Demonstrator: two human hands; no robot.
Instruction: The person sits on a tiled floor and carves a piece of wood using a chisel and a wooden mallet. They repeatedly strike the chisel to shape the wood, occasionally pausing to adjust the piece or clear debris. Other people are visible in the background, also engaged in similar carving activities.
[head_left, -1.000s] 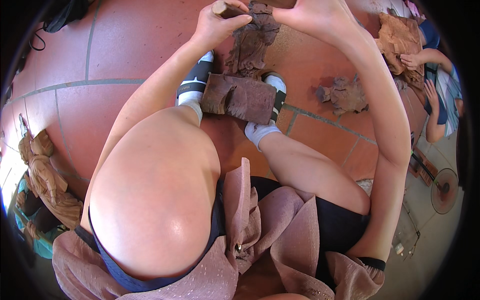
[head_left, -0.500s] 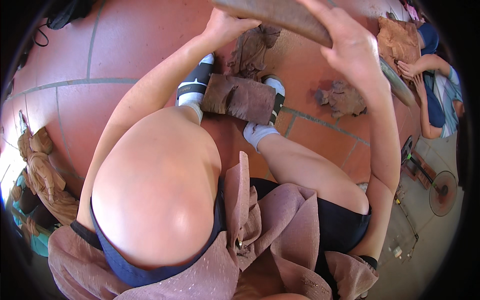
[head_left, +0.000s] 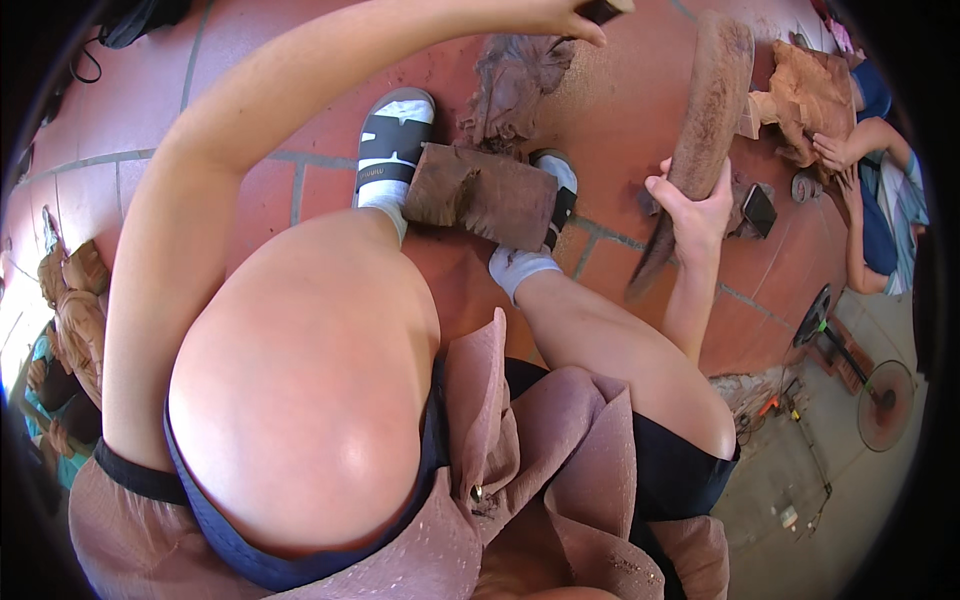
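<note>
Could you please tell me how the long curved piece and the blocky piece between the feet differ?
The long curved piece is slender and narrows toward its lower end, while the blocky piece is shorter and roughly rectangular. The right hand grips the long curved piece, whereas no hand touches the blocky piece. Both are brown.
</note>
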